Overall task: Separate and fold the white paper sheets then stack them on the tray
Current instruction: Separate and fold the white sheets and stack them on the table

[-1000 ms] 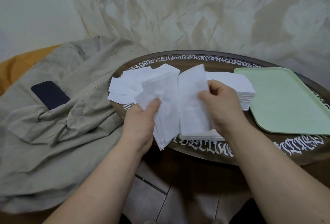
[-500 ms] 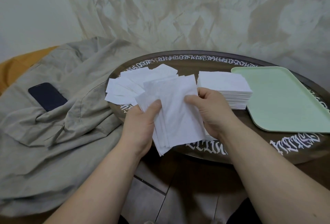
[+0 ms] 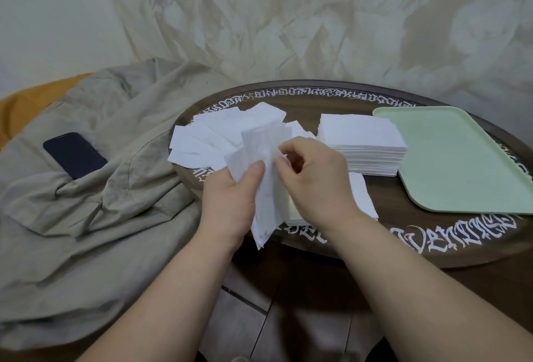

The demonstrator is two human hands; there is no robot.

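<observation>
My left hand (image 3: 230, 200) grips a bunch of thin white paper sheets (image 3: 266, 185) over the near edge of the round table, thumb pressed on top. My right hand (image 3: 314, 180) pinches the upper edge of the top sheet with thumb and fingertips. A neat thick stack of white sheets (image 3: 360, 142) sits behind my right hand. Loose sheets (image 3: 213, 136) lie scattered at the table's left. A small pile of sheets (image 3: 360, 200) lies under my right wrist. The pale green tray (image 3: 455, 159) at the right holds nothing.
The dark round table (image 3: 317, 96) has white lettering around its rim. A beige cloth (image 3: 101, 188) covers the seat at left, with a dark phone (image 3: 75, 154) lying on it. A crumpled cloth backdrop hangs behind. Tiled floor shows below the table.
My right hand laid the sheet it held back onto the bunch, then slid up and now pinches the top sheet's upper edge. My left hand stayed in place.
</observation>
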